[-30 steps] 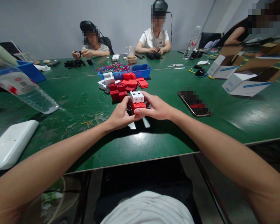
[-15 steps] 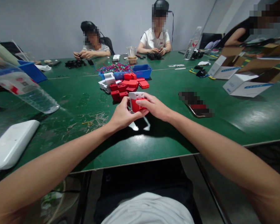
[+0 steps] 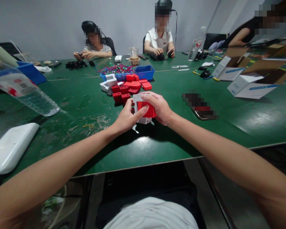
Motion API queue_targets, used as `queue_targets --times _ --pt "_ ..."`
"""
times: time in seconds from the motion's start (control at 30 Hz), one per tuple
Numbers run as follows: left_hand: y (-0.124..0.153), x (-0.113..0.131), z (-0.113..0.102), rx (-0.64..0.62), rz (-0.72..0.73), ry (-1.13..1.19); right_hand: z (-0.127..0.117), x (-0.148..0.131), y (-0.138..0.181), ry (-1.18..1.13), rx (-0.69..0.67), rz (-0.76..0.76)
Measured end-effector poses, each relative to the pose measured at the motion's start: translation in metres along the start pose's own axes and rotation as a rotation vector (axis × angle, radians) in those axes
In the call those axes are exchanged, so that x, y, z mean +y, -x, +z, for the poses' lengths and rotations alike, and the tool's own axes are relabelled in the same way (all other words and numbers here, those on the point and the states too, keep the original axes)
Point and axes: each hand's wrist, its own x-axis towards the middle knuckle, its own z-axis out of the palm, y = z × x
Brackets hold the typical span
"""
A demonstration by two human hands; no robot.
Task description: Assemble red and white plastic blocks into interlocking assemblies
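Between my two hands, just above the table, is a white plastic bracket (image 3: pixel 136 99) with a red plastic block (image 3: pixel 150 110) set against it. My left hand (image 3: pixel 128 118) grips the left side, its thumb pressed on the red block's face. From the right, my right hand (image 3: pixel 160 107) wraps round the same pair, fingers over the top edge. The right fingertips and the far side of the parts are hidden. Beyond my hands lies a pile of red blocks (image 3: pixel 121 92) with some white brackets (image 3: pixel 109 83) at its left.
Behind the pile stands a blue tray (image 3: pixel 146 75) holding coloured wires. A water bottle (image 3: pixel 35 95) and a white device (image 3: pixel 14 144) are at left. At right are a phone (image 3: pixel 199 106) and open cartons (image 3: pixel 251 87). Several co-workers sit around the green table (image 3: pixel 105 157).
The white bracket and red block have been turned in my hands, so more of the white frame shows. My right hand has shifted its grip. Across the table, a co-worker's hands have moved apart.
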Motion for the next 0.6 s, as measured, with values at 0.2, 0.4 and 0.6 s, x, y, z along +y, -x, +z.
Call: queue_targets --times 0.2,0.4,0.6 --pt "0.002 -0.001 0.0 -0.182 0.024 0.164 0.003 -0.01 0.016 0.375 -0.117 -0.417" --pt "-0.001 0.008 0.002 0.071 0.274 -0.048 -0.001 -0.01 0.023 0.567 -0.115 -0.49" --pt "-0.013 0.014 0.019 0.369 0.15 0.006 0.0 -0.018 -0.005 0.606 -0.116 -0.58"
